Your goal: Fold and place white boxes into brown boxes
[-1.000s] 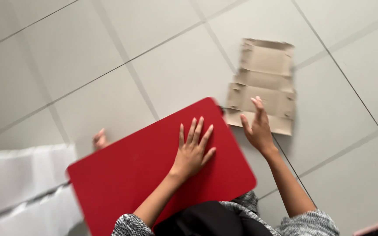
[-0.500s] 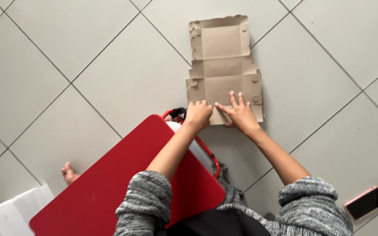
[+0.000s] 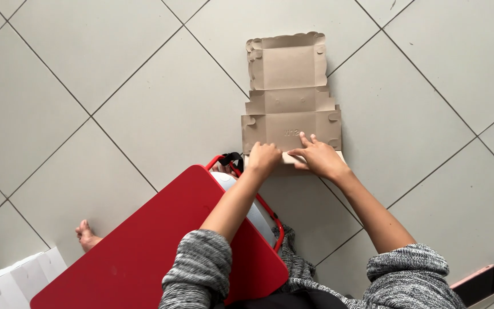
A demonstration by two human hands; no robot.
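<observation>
Two hands on flat cardboard box (image 3: 290, 109), left hand (image 3: 263, 158) curled, right hand (image 3: 317, 156) fingers spread pressing its edge

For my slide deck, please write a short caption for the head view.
Left hand and right hand press the near edge of a flat brown cardboard box blank on grey floor tiles, beside a red board.

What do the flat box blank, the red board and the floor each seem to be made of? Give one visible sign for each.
Flat box blank: brown cardboard, matte; creased fold lines and die-cut tabs show. Both hands press its near edge.
Red board: probably plastic or coated board; smooth, uniform, faintly glossy, with rounded corners.
Floor: likely ceramic tile; pale grey squares with grout lines and a soft sheen.
</observation>
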